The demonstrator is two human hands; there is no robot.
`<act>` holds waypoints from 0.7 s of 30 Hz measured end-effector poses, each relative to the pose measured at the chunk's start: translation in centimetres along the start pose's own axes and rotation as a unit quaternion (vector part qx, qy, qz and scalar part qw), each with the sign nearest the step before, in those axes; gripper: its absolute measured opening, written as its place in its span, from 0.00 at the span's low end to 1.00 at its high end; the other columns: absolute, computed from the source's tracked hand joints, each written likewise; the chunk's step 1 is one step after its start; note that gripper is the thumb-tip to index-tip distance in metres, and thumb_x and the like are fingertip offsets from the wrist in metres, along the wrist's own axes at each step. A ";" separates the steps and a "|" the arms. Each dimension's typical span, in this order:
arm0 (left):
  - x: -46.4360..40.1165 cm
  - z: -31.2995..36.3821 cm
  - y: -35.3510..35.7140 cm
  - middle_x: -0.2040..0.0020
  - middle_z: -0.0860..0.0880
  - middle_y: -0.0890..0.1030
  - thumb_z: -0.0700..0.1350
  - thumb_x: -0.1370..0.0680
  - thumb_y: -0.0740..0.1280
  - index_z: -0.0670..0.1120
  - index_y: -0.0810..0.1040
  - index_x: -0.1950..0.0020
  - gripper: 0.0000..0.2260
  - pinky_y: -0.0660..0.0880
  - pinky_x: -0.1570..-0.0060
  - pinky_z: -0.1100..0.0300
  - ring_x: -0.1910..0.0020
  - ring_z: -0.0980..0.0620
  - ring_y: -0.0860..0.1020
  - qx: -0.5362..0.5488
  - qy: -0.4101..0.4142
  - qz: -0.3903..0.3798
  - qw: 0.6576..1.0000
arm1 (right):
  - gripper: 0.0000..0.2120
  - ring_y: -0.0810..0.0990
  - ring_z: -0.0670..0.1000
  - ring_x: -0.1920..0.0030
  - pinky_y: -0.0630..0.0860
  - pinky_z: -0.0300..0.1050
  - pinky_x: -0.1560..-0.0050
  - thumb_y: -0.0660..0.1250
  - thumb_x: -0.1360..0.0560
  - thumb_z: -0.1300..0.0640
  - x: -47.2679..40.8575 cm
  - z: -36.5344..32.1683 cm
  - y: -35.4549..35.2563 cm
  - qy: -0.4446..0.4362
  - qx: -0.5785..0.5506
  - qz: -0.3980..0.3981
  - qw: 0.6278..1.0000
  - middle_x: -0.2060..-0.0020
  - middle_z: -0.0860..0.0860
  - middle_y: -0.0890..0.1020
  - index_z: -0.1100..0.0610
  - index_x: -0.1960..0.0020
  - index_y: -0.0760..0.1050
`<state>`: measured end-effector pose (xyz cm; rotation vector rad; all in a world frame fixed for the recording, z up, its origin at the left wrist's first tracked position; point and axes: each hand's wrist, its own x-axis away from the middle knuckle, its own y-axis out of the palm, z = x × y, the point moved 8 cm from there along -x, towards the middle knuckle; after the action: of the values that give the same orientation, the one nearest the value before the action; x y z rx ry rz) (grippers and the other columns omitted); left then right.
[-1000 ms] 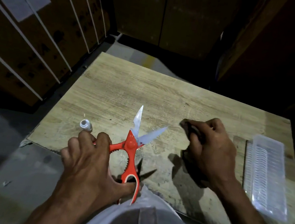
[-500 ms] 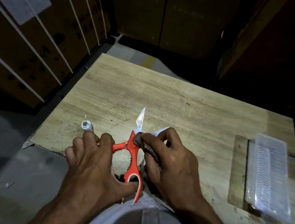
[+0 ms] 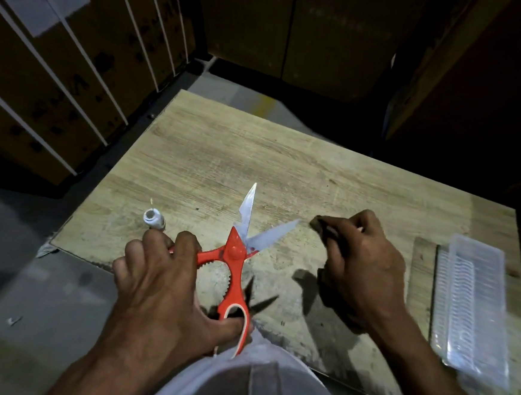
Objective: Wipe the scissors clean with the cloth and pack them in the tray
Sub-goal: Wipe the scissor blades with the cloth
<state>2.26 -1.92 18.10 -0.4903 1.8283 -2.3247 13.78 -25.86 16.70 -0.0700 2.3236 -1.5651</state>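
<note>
Nearest, at six o'clock, the left hand (image 3: 165, 286) grips the orange plastic handles of the steel-bladed scissors (image 3: 238, 258), thumb through the lower loop, blades splayed wide above the pale wooden tabletop (image 3: 256, 153). At three o'clock, the right hand (image 3: 362, 267) pinches a dark crumpled cloth (image 3: 321, 225) in curled fingers, just beyond the right blade tip. The clear plastic tray (image 3: 475, 307) lies farther right. A small white bottle (image 3: 154, 218) stands at ten o'clock.
</note>
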 end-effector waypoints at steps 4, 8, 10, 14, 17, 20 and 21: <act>0.0 -0.1 0.0 0.51 0.51 0.60 0.76 0.52 0.65 0.54 0.64 0.49 0.40 0.60 0.48 0.53 0.51 0.50 0.59 0.000 -0.005 -0.003 1.000 | 0.15 0.75 0.49 0.61 0.65 0.39 0.67 0.64 0.22 0.48 0.3 2.8 -2.7 0.067 -0.082 0.082 0.991 0.54 0.48 0.75 0.49 0.40 0.83; -0.2 -0.3 0.3 0.50 0.50 0.60 0.75 0.51 0.66 0.55 0.62 0.48 0.40 0.59 0.47 0.54 0.50 0.50 0.59 -0.003 -0.016 -0.021 1.000 | 0.15 0.75 0.48 0.60 0.69 0.31 0.60 0.69 0.24 0.57 2.2 -2.3 -5.1 0.005 -0.177 0.113 0.978 0.56 0.50 0.75 0.52 0.39 0.84; -0.2 -0.1 0.3 0.51 0.50 0.60 0.75 0.50 0.66 0.54 0.62 0.49 0.39 0.59 0.47 0.54 0.50 0.50 0.59 0.005 -0.010 -0.021 1.000 | 0.18 0.77 0.48 0.62 0.74 0.38 0.63 0.69 0.25 0.57 3.3 -6.2 -3.9 -0.061 -0.197 0.056 0.977 0.54 0.47 0.75 0.46 0.37 0.83; -0.1 0.2 0.2 0.52 0.51 0.61 0.74 0.50 0.67 0.54 0.64 0.51 0.37 0.64 0.48 0.52 0.50 0.49 0.61 0.024 -0.002 -0.006 1.000 | 0.18 0.73 0.45 0.66 0.71 0.40 0.70 0.71 0.26 0.55 4.1 -9.5 -1.0 -0.138 -0.153 -0.007 0.979 0.53 0.47 0.77 0.45 0.37 0.81; -0.1 0.0 0.4 0.52 0.51 0.62 0.75 0.50 0.66 0.55 0.64 0.50 0.37 0.64 0.47 0.52 0.50 0.49 0.61 0.017 0.001 -0.009 1.000 | 0.18 0.74 0.46 0.66 0.65 0.38 0.68 0.72 0.26 0.53 3.9 -9.6 -0.5 -0.160 -0.114 -0.017 0.980 0.53 0.48 0.77 0.47 0.37 0.81; 0.0 -0.1 0.4 0.52 0.51 0.61 0.75 0.50 0.67 0.55 0.64 0.51 0.37 0.63 0.48 0.52 0.50 0.50 0.61 0.019 -0.001 -0.003 1.000 | 0.16 0.76 0.48 0.66 0.66 0.39 0.71 0.71 0.26 0.53 3.7 -9.5 -0.9 -0.153 -0.081 -0.005 0.985 0.54 0.48 0.77 0.46 0.38 0.80; 0.1 -0.1 0.4 0.52 0.51 0.61 0.75 0.50 0.67 0.55 0.64 0.51 0.37 0.63 0.48 0.52 0.50 0.50 0.61 0.018 -0.002 -0.001 1.000 | 0.16 0.76 0.49 0.67 0.65 0.39 0.71 0.72 0.26 0.53 3.5 -9.1 -1.0 -0.137 -0.076 0.002 0.988 0.54 0.48 0.77 0.46 0.38 0.80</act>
<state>2.11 -1.92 17.75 -0.4926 1.7813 -2.3526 7.62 -18.92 19.84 -0.2966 2.2162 -1.2828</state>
